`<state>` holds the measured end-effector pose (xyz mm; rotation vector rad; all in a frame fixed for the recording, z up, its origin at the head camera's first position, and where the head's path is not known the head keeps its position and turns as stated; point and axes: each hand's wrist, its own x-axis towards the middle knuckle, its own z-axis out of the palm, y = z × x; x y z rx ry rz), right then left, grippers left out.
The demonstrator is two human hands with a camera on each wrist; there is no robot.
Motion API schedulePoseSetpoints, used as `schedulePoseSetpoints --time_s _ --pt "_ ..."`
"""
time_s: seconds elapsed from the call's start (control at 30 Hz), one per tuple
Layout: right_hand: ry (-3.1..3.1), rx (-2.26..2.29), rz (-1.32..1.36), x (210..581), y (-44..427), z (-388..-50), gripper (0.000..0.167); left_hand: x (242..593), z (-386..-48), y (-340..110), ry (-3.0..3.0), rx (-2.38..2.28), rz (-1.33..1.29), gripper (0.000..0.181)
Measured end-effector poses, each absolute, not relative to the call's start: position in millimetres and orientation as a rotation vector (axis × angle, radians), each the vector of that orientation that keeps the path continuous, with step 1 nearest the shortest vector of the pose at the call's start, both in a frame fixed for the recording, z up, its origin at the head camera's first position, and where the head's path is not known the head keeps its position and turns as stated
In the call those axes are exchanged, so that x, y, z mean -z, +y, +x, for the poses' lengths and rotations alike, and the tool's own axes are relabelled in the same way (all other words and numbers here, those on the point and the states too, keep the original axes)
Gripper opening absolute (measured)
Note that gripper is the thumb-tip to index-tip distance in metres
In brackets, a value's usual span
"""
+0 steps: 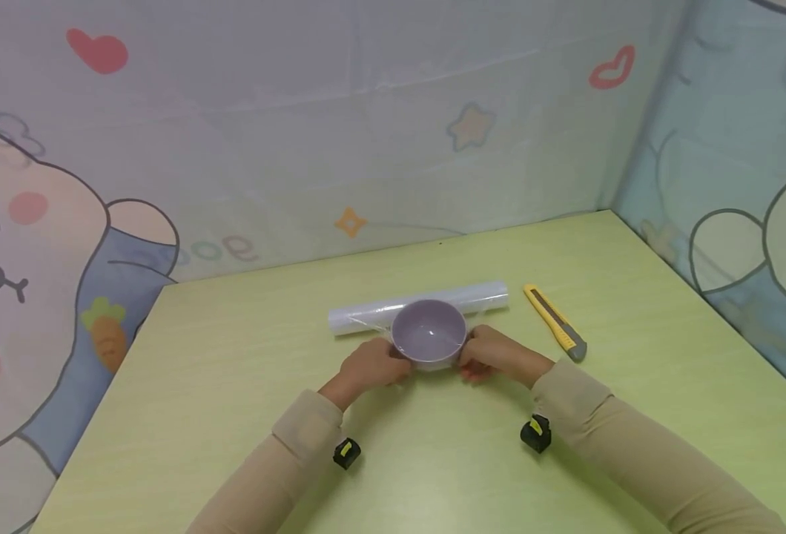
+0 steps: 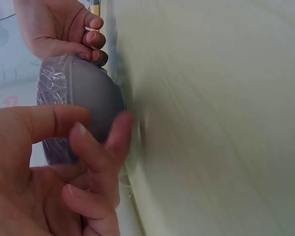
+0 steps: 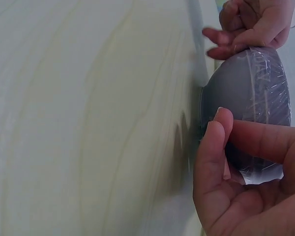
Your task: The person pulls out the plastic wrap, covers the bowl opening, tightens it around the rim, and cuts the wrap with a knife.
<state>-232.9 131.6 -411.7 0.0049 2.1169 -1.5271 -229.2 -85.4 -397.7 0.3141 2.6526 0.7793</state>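
A purple-grey bowl (image 1: pixel 428 331) stands on the table between both hands, with clear plastic wrap (image 3: pixel 265 88) stretched over its mouth and clinging, wrinkled, to its upper sides. Beside the bowl's left side is my left hand (image 1: pixel 374 363); in the left wrist view its fingers (image 2: pixel 91 147) are loosely bent, slightly blurred, close to the bowl wall. At the opposite side, my right hand (image 1: pixel 493 354) brings thumb and fingertips (image 3: pixel 214 135) together by the wrap's lower edge. Whatever lies between those tips is mostly hidden.
Behind the bowl lies a white roll of plastic wrap (image 1: pixel 476 298), with film running from it towards the bowl. A yellow utility knife (image 1: pixel 553 319) rests to the right on the pale green table (image 1: pixel 233 386). Printed cloth (image 1: pixel 286 148) hangs along the back and sides.
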Motion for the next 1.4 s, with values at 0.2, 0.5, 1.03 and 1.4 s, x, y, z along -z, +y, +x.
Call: schedulePoseSetpoints --time_s 0.2,0.5,1.03,1.4 --pt "2.146 1.502 -0.010 410 131 -232 0.017 399 -225 -83 2.681 -0.669 0.360 0.023" --pt "2.194 1.400 -0.096 413 132 -233 0.018 394 -219 -86 2.683 -0.673 0.416 0.030" --pt "2.816 0.834 -0.406 373 174 -244 0.022 398 -198 -85 2.656 -1.321 0.090 0.087" --pt "2.996 0.521 -0.516 382 170 -284 0.054 404 -189 -50 2.781 -1.476 0.167 0.103"
